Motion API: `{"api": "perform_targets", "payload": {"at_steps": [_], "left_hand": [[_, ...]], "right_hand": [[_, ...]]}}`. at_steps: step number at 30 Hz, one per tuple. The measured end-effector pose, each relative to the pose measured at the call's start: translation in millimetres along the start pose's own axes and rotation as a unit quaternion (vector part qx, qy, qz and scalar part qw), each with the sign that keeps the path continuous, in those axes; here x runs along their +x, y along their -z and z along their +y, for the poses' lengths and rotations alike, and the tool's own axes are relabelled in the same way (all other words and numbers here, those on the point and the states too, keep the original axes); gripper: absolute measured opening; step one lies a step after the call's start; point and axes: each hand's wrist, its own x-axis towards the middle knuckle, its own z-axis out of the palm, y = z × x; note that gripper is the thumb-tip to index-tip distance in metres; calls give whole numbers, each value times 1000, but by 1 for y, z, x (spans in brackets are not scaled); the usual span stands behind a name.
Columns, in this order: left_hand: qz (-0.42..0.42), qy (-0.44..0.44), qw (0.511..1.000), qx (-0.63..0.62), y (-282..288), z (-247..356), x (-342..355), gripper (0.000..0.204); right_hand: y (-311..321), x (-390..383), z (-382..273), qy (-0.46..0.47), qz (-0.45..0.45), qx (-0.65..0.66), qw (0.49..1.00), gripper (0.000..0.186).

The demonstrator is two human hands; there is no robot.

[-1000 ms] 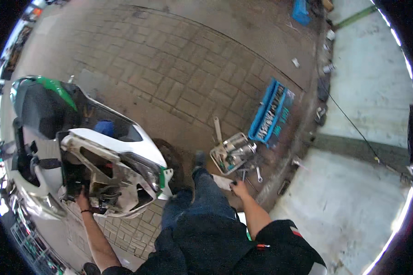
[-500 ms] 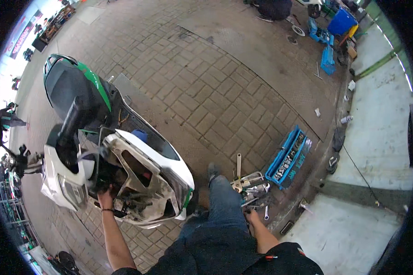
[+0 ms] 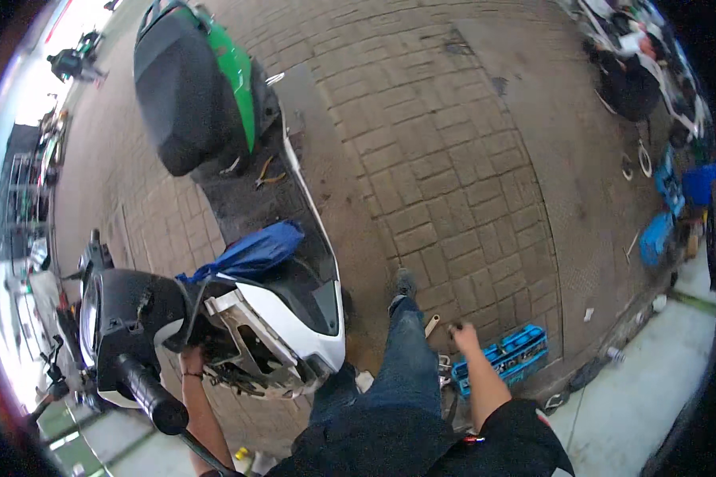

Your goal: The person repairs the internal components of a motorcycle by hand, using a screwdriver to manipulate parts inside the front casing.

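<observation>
A white, black and green scooter (image 3: 314,334) stands at the left with its front inner frame exposed. My left hand (image 3: 190,360) reaches into the opening behind the handlebar (image 3: 153,397); its fingers are hidden there. Out to the right, my right hand (image 3: 466,337) is raised near the left end of a blue toolbox (image 3: 525,343). Its fingers are closed around something small and dark, too small to name. Just left of that hand, a long metal wrench (image 3: 432,324) lies on the ground, partly behind my leg.
A blue cloth or bag (image 3: 258,248) and pliers (image 3: 270,176) lie on the scooter's footboard. At the far right, a crouching person (image 3: 630,86) is near another motorbike, with a second blue toolbox (image 3: 657,238) close by. A pale wall (image 3: 644,381) bounds the right side.
My right hand has moved from the loose tools on the ground up and forward beside the toolbox. The view has turned, showing more of the handlebar and footboard. My left hand stays inside the scooter's front.
</observation>
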Motion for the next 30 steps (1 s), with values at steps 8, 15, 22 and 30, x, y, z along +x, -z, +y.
{"api": "perform_targets", "payload": {"at_steps": [8,15,22,30], "left_hand": [[-18,19,1000,-12,-2,29,-18,43],[-40,-16,999,10,10,50,-18,44],[-120,-113,986,-22,3,51,-9,45],[1,-348,894,284,6,107,-37,37]], "right_hand": [[29,67,-33,107,55,-72,990,32],[10,6,-56,101,-20,-76,992,34],[-38,1,24,131,53,35,989,26],[-143,-149,78,110,121,-14,986,29]]}}
